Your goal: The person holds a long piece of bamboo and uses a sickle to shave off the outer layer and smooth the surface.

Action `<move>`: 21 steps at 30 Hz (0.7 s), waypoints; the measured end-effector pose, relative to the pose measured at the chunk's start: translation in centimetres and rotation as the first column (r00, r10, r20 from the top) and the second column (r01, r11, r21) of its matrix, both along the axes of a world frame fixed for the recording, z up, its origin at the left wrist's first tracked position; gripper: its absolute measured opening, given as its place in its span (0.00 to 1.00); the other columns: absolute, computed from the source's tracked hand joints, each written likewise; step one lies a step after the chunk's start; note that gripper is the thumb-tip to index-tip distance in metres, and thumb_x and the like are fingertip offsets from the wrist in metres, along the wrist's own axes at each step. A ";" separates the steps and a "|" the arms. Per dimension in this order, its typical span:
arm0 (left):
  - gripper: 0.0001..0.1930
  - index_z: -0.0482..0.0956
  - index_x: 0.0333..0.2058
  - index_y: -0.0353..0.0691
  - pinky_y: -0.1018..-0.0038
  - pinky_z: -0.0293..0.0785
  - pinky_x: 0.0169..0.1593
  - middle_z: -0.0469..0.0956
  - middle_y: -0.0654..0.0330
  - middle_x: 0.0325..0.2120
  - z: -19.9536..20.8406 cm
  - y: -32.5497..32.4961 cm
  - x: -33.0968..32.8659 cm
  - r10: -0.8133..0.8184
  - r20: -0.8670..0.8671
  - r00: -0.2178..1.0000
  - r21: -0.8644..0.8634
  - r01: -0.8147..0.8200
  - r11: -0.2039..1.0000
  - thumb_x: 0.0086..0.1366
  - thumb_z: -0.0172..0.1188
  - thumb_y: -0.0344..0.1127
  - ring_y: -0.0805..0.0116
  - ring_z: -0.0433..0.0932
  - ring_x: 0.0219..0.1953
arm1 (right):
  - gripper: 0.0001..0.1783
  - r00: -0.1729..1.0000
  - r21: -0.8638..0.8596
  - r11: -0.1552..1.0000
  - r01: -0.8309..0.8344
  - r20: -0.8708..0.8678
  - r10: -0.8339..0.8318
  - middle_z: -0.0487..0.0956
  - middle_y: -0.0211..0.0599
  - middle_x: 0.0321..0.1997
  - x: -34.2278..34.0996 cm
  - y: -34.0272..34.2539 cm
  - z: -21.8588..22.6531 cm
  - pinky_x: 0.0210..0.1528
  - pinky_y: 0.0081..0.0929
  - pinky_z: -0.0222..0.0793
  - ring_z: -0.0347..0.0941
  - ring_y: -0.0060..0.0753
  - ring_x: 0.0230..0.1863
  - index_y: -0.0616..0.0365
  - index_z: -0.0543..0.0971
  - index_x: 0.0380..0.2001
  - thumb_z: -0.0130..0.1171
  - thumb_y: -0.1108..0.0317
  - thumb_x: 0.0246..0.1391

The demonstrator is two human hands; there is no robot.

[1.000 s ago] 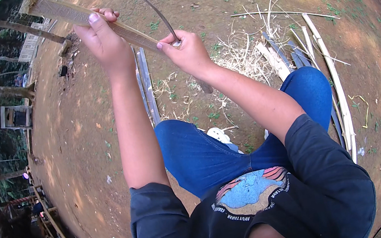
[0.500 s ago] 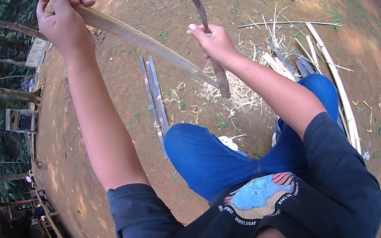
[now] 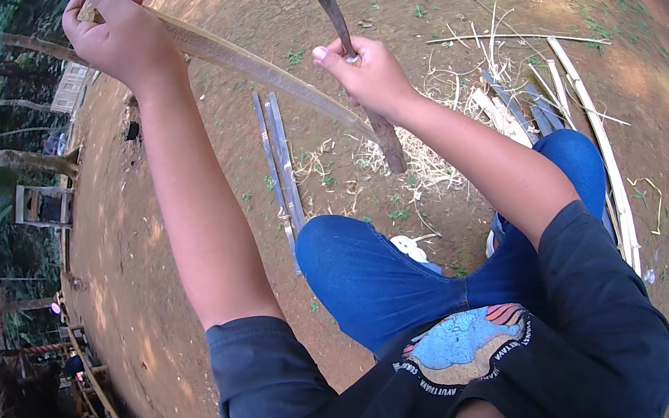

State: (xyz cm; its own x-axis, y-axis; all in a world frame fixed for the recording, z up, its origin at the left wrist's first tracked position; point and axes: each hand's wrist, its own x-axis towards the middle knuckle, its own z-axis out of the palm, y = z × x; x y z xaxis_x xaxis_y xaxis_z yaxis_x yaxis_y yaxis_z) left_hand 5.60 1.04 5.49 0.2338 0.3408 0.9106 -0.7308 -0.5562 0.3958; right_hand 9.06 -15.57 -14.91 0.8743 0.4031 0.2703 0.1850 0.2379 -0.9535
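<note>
High at the upper left, my left hand [image 3: 121,31] grips one end of a long, flat strip [image 3: 255,68] that looks like split bamboo. The strip slants down to the right, its far end reaching the wooden handle of a curved sickle-like knife [image 3: 323,8]. Fingers of my right hand [image 3: 370,76] wrap round that handle, with the dark hooked blade pointing up and to the left. Below the handle's butt lies a heap of pale shavings [image 3: 424,164] on the ground.
Two dark flat strips [image 3: 285,160] lie left of the shavings, beside my knee. More split pieces and a long pale pole [image 3: 595,141] lie at the right. A thin stick [image 3: 517,34] rests beyond the heap. Trees and a wooden structure [image 3: 103,403] stand at the far left.
The knife's blade has tilted further left, and my right hand has turned slightly with it. My left hand and the strip's held end have shifted a little right and down.
</note>
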 end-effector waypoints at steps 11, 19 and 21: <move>0.15 0.65 0.44 0.33 0.79 0.67 0.35 0.77 0.60 0.34 -0.9 0.0 0.8 0.372 0.030 0.928 0.216 -0.369 0.904 0.76 0.46 0.42 0.78 0.69 0.27 | 0.17 0.982 0.104 0.988 -0.111 0.164 0.093 0.68 0.28 0.12 -6.7 2.6 3.7 0.20 0.27 0.58 0.63 0.17 0.18 0.58 0.69 0.17 0.62 0.63 0.54; 0.15 0.61 0.45 0.32 0.81 0.66 0.31 0.83 0.54 0.40 -0.2 1.5 1.9 0.376 0.052 0.925 0.212 -0.378 0.901 0.76 0.43 0.41 0.79 0.68 0.26 | 0.14 0.985 -0.433 0.894 -0.119 -0.165 0.051 0.74 0.39 0.17 -5.0 0.0 -14.7 0.27 0.36 0.67 0.71 0.34 0.20 0.58 0.70 0.19 0.61 0.63 0.47; 0.14 0.60 0.46 0.32 0.82 0.66 0.32 0.84 0.53 0.40 0.1 1.8 2.5 0.372 0.084 0.925 0.240 -0.381 0.893 0.76 0.42 0.40 0.79 0.69 0.27 | 0.14 0.986 -0.474 0.874 -0.111 -0.165 0.035 0.74 0.39 0.18 -4.6 -0.6 -17.0 0.27 0.36 0.67 0.71 0.34 0.20 0.58 0.70 0.19 0.61 0.63 0.48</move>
State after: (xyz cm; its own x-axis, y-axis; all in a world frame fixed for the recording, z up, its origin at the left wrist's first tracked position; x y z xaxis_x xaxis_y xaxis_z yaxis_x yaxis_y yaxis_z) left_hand 8.08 2.88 5.56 0.0995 0.1603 0.9820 -0.4582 -0.8687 0.1882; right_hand 4.44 -16.18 -31.96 0.8517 0.5141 -0.1017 0.0342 -0.2482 -0.9681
